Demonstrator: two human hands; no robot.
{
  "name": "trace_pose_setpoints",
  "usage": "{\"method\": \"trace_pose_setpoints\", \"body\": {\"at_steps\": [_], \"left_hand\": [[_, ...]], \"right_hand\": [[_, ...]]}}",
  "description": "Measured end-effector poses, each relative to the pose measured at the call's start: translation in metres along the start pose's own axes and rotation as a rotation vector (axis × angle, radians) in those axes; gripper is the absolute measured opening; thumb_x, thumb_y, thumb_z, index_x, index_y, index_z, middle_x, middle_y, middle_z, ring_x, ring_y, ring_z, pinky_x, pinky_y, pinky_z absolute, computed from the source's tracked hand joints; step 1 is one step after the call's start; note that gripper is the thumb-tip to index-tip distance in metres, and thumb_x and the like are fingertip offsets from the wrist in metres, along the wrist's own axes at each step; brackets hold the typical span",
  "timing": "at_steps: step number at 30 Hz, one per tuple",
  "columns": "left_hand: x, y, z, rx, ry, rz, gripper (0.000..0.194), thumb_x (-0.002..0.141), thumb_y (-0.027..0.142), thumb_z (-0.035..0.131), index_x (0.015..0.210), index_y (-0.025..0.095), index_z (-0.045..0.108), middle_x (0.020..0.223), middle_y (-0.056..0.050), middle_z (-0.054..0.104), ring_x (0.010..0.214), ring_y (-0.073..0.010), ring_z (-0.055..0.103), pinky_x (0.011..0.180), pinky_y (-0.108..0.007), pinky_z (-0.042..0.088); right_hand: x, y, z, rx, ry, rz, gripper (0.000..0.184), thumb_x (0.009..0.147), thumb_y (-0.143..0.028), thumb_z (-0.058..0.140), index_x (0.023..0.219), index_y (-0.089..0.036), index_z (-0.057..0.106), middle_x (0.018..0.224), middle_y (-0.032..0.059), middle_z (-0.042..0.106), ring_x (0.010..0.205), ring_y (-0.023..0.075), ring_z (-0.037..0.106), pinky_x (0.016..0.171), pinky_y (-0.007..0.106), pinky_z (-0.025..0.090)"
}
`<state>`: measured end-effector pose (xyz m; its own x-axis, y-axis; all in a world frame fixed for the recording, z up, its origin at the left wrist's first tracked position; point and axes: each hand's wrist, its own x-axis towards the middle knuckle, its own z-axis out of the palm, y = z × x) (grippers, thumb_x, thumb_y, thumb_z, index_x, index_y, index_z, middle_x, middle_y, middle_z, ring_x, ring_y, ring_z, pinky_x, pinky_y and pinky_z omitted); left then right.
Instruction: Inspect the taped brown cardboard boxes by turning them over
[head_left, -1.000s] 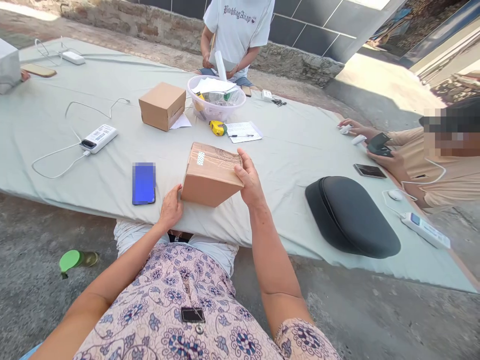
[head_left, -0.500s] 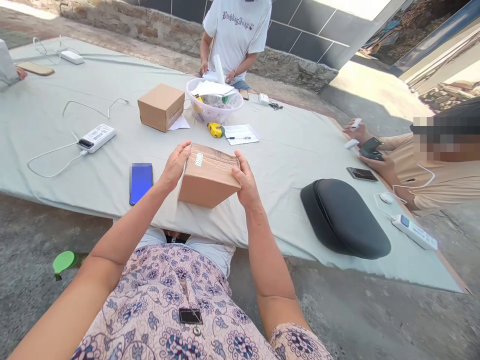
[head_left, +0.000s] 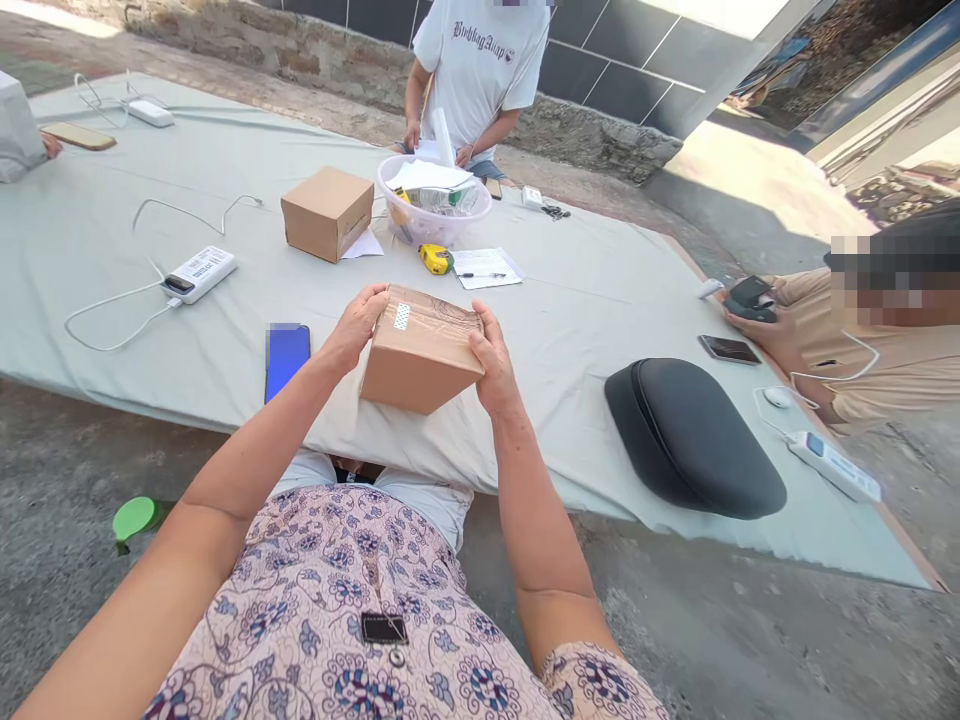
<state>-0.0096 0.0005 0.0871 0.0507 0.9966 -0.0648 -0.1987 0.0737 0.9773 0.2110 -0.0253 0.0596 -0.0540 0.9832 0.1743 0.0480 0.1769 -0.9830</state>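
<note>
A brown cardboard box (head_left: 424,365) with a small patterned label on its top is gripped between my two hands near the table's front edge. My left hand (head_left: 361,325) holds its left side, the fingers at the far left top corner. At the right side, my right hand (head_left: 495,360) has its thumb along the top edge and its fingers around the corner. Whether the underside touches the cloth I cannot tell. Left of the box lies a phone (head_left: 286,365) with a blue screen, partly covered by my left forearm.
Beyond the box are a yellow tape measure (head_left: 435,259), a notepad with a pen (head_left: 499,268), a second cardboard box (head_left: 328,213) and a filled plastic basket (head_left: 435,222). A black padded case (head_left: 694,435) sits to the right, a white power bank (head_left: 199,274) to the left. Two people are at the table.
The view has shifted slightly, moving everything a little to the right. My hands keep the same hold on the box. The person at right has lowered one hand from view.
</note>
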Motion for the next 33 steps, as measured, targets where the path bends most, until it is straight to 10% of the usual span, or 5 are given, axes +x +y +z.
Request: {"method": "trace_pose_setpoints", "body": {"at_steps": [10, 16, 23, 33], "left_hand": [[0.012, -0.007, 0.004, -0.045, 0.051, 0.003, 0.020, 0.098, 0.037, 0.054, 0.086, 0.021, 0.052, 0.077, 0.004, 0.053, 0.069, -0.0100, 0.054, 0.066, -0.021, 0.043], [0.001, -0.018, -0.003, -0.063, -0.094, -0.012, 0.052, 0.091, 0.069, 0.051, 0.105, 0.020, 0.065, 0.107, -0.006, 0.073, 0.109, -0.0252, 0.067, 0.097, -0.036, 0.050], [-0.026, -0.032, -0.018, 0.057, -0.146, -0.019, 0.062, 0.092, 0.074, 0.040, 0.136, 0.034, 0.060, 0.148, -0.001, 0.060, 0.145, -0.0278, 0.047, 0.117, -0.044, 0.039], [-0.059, -0.011, -0.019, 0.218, 0.058, 0.109, 0.076, 0.092, 0.073, 0.044, 0.152, 0.026, 0.042, 0.157, -0.014, 0.049, 0.149, -0.0318, 0.043, 0.120, -0.050, 0.037]], "right_hand": [[-0.001, 0.005, -0.001, -0.039, 0.000, -0.018, 0.065, 0.086, -0.067, 0.055, 0.143, -0.037, 0.048, 0.149, 0.0007, 0.053, 0.141, 0.0274, 0.050, 0.123, 0.049, 0.039], [-0.005, -0.001, 0.003, 0.021, -0.001, 0.003, 0.062, 0.085, -0.064, 0.058, 0.139, -0.036, 0.049, 0.148, 0.0020, 0.053, 0.140, 0.0276, 0.051, 0.123, 0.049, 0.039], [-0.009, -0.004, 0.005, 0.034, -0.011, 0.000, 0.058, 0.085, -0.062, 0.058, 0.137, -0.036, 0.051, 0.146, 0.0010, 0.054, 0.137, 0.0275, 0.052, 0.122, 0.050, 0.040], [-0.011, -0.004, 0.007, 0.040, -0.006, 0.009, 0.060, 0.086, -0.061, 0.058, 0.140, -0.036, 0.049, 0.150, 0.0016, 0.051, 0.141, 0.0277, 0.049, 0.124, 0.050, 0.038]]}}
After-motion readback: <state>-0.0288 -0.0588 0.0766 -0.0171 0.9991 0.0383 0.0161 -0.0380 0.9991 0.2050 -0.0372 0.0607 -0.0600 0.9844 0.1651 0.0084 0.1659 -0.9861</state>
